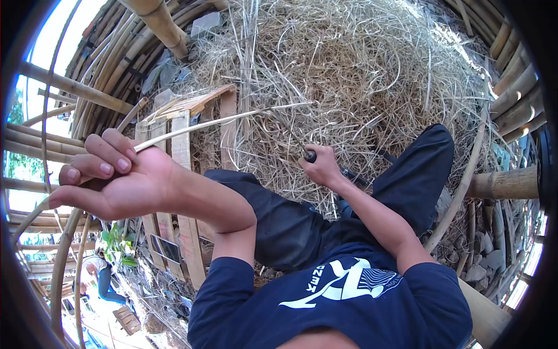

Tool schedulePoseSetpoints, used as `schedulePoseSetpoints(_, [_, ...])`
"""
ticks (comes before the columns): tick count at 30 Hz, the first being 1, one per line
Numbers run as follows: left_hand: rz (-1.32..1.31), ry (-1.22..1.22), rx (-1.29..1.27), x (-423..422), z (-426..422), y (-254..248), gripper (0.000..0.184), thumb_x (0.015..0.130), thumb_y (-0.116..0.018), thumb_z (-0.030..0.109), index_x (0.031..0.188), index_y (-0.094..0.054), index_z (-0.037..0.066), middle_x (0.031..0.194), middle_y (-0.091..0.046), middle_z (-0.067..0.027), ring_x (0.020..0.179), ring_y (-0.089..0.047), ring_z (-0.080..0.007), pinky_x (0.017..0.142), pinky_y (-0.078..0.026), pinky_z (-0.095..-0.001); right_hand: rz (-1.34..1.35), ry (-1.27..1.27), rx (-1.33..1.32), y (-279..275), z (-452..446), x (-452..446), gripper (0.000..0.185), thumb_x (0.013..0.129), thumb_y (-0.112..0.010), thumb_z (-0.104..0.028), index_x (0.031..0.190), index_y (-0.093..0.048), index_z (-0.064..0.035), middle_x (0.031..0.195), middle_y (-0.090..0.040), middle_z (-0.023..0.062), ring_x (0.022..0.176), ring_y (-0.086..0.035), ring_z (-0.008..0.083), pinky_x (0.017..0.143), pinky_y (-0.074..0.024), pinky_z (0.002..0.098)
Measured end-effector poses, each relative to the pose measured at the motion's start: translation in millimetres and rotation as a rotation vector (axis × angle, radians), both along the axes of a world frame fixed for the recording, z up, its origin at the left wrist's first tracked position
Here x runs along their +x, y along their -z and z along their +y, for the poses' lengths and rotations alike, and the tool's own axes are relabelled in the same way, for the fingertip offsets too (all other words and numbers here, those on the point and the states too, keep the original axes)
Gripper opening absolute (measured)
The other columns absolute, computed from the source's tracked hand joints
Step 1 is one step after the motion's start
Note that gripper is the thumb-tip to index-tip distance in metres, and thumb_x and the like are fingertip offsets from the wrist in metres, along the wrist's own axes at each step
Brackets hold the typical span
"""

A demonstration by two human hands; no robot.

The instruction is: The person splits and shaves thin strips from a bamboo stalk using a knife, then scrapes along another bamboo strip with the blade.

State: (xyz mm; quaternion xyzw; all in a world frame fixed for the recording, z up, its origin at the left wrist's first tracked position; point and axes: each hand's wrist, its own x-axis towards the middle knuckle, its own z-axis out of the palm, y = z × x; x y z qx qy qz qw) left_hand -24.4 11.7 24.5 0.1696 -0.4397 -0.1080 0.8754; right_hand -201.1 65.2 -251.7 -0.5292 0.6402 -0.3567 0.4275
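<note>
A long pale strip [215,121] runs from my left hand [119,174] across to the right, over the straw. My left hand is raised at the left with its fingers curled round the strip's end. Near the middle, my right hand [322,167] is closed on the dark handle [310,156] of a knife. The knife's thin blade [290,131] points up and left from the handle and meets the strip near its middle. The strip's far end lies over the shavings.
Straw-like shavings [360,70] cover the ground ahead. A wooden pallet [181,145] stands at the left, with a phone-like dark object [167,249] on it. Bamboo poles surround the place. A person [103,279] is at the lower left. My bent legs lie below.
</note>
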Motion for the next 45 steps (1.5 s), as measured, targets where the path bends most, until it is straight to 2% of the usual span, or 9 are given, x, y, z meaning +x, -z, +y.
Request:
schedulePoseSetpoints(4, [0.011, 0.022, 0.007, 5, 0, 0, 0.042, 0.097, -0.044, 0.046, 0.072, -0.042, 0.013, 0.049, -0.028, 0.0043, 0.044, -0.020, -0.0069, 0.041, -0.015, -0.0220, 0.015, -0.047, -0.106, 42, -1, -2, 0.022, 0.071, -0.061, -0.020, 0.068, -0.059, 0.0020, 0.058, -0.057, 0.0175, 0.051, -0.054, 0.0268, 0.056, -0.0448, 0.0364])
schedulePoseSetpoints(9, [0.010, 0.090, -0.015, 15, -4, 3, 0.043, 0.097, -0.042, 0.049, 0.074, -0.050, 0.013, 0.049, -0.032, 0.0047, 0.040, -0.021, -0.0066, 0.038, -0.018, -0.0213, 0.066, 0.171, 0.580, 74, -11, -39, 0.032, 0.069, -0.062, -0.024, 0.071, -0.066, 0.0073, 0.070, -0.066, 0.0231, 0.070, -0.067, 0.0301, 0.067, -0.0521, 0.0387])
schedulePoseSetpoints(18, [-0.016, 0.008, -0.002, 15, -10, 2, 0.043, 0.098, -0.041, 0.048, 0.074, -0.047, 0.013, 0.049, -0.032, 0.0044, 0.041, -0.022, -0.0073, 0.038, -0.017, -0.0220, 0.129, -0.031, 0.080, 4, -8, -7, 0.035, 0.068, -0.062, -0.027, 0.084, -0.066, 0.0038, 0.078, -0.064, 0.0245, 0.072, -0.062, 0.0394, 0.070, -0.0502, 0.0417])
schedulePoseSetpoints(22, [0.037, -0.088, 0.047, 10, -8, 1, 0.044, 0.098, -0.041, 0.047, 0.069, -0.040, 0.014, 0.047, -0.030, 0.0050, 0.040, -0.021, -0.0077, 0.041, -0.017, -0.0229, 0.081, -0.026, 0.255, 33, -12, -12, 0.029, 0.067, -0.062, -0.025, 0.073, -0.066, 0.0034, 0.066, -0.062, 0.0225, 0.064, -0.061, 0.0371, 0.067, -0.0496, 0.0409])
schedulePoseSetpoints(23, [0.039, -0.084, 0.038, 14, -11, 1, 0.044, 0.098, -0.041, 0.047, 0.069, -0.040, 0.014, 0.047, -0.030, 0.0050, 0.040, -0.021, -0.0077, 0.041, -0.017, -0.0229, 0.116, -0.058, 0.203, 39, -14, -15, 0.024, 0.072, -0.058, -0.020, 0.062, -0.060, 0.0018, 0.054, -0.058, 0.0128, 0.049, -0.056, 0.0205, 0.053, -0.0454, 0.0347])
schedulePoseSetpoints(26, [0.039, -0.087, 0.032, 25, -16, 6, 0.044, 0.099, -0.039, 0.047, 0.070, -0.043, 0.014, 0.049, -0.033, 0.0051, 0.040, -0.024, -0.0054, 0.037, -0.019, -0.0217, 0.097, -0.006, 0.243, 14, -24, -16, 0.027, 0.069, -0.060, -0.023, 0.070, -0.065, 0.0041, 0.062, -0.060, 0.0230, 0.061, -0.062, 0.0330, 0.064, -0.0498, 0.0411])
schedulePoseSetpoints(33, [0.019, -0.050, 0.043, 21, -15, 4, 0.040, 0.098, -0.039, 0.047, 0.075, -0.042, 0.015, 0.050, -0.034, 0.0067, 0.040, -0.026, -0.0048, 0.039, -0.023, -0.0209, 0.124, -0.091, 0.108, -48, -14, 2, 0.030, 0.074, -0.062, -0.022, 0.082, -0.067, 0.0055, 0.073, -0.066, 0.0217, 0.066, -0.065, 0.0316, 0.068, -0.0516, 0.0387])
schedulePoseSetpoints(38, [0.034, -0.035, 0.020, 20, -11, 6, 0.038, 0.098, -0.039, 0.046, 0.079, -0.044, 0.014, 0.050, -0.036, 0.0067, 0.040, -0.026, -0.0053, 0.039, -0.024, -0.0215, 0.108, -0.011, 0.343, -11, -19, -6, 0.031, 0.073, -0.062, -0.024, 0.079, -0.066, 0.0063, 0.073, -0.065, 0.0239, 0.072, -0.066, 0.0335, 0.072, -0.0512, 0.0401])
schedulePoseSetpoints(45, [0.050, -0.006, 0.029, 18, -13, 2, 0.038, 0.098, -0.042, 0.044, 0.077, -0.042, 0.014, 0.051, -0.035, 0.0053, 0.041, -0.026, -0.0065, 0.041, -0.023, -0.0228, 0.140, -0.020, 0.125, -32, -13, -6, 0.029, 0.072, -0.061, -0.022, 0.080, -0.066, 0.0052, 0.070, -0.063, 0.0239, 0.068, -0.064, 0.0350, 0.069, -0.0507, 0.0405])
